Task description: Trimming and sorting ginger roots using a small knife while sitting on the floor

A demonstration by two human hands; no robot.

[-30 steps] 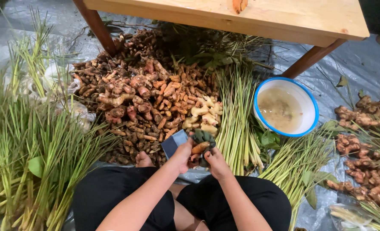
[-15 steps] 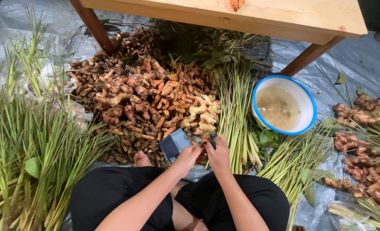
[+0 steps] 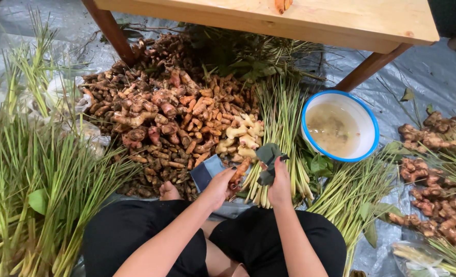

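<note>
My left hand grips an orange turmeric root; my right hand clutches a dark scrubbing cloth. A few cleaned roots lie pale; most of the heap looks unwashed.

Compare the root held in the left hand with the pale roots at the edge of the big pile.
The held root is orange and a single slim finger; the pale roots are cream-yellow, knobby and branched. The held root is gripped in the left hand, while the pale roots lie loose on the root pile. Both are rhizomes.
</note>
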